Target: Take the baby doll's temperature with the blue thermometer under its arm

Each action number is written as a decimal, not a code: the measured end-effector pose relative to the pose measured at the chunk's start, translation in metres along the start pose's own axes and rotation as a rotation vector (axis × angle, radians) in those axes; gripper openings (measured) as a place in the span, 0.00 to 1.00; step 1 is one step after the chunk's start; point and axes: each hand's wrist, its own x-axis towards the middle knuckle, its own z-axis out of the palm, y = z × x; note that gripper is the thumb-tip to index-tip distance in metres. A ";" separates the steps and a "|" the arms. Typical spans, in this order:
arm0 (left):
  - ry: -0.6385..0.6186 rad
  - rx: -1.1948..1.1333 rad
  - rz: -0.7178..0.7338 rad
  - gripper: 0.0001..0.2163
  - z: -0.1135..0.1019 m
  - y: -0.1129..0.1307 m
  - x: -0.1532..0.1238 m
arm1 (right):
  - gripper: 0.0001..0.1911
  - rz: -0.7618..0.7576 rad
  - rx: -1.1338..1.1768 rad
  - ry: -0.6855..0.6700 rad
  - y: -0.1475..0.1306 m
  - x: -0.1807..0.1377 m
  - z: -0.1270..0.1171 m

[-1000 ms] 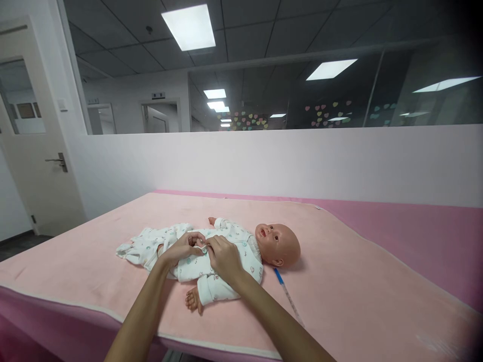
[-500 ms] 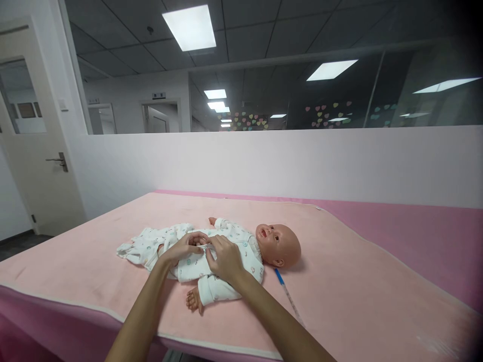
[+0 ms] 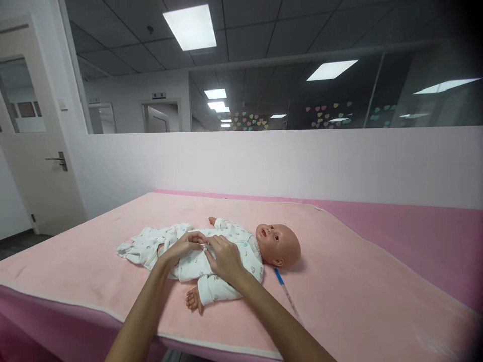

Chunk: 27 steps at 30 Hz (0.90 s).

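A baby doll [image 3: 278,243] lies on its back on a pink mat [image 3: 339,281], head to the right. It wears a white patterned onesie [image 3: 196,264]. My left hand [image 3: 181,248] and my right hand [image 3: 222,255] meet over the doll's belly. Both pinch the front edges of the onesie together, fingertips touching at a small fastener. The doll's near arm sticks out toward me below my right wrist.
A blue-tipped thin stick [image 3: 287,294] lies on the mat just right of my right forearm. A white half wall [image 3: 302,161] with glass above runs behind the table. A white door [image 3: 33,141] stands at the left. The mat's front edge is close to me.
My fingers have shifted slightly on the onesie front; the teal spot seen between my fingertips a second ago is now covered. The doll has not moved.
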 end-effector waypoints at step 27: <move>-0.003 0.122 0.036 0.07 0.006 0.009 -0.003 | 0.14 0.018 0.028 -0.001 0.000 0.000 0.001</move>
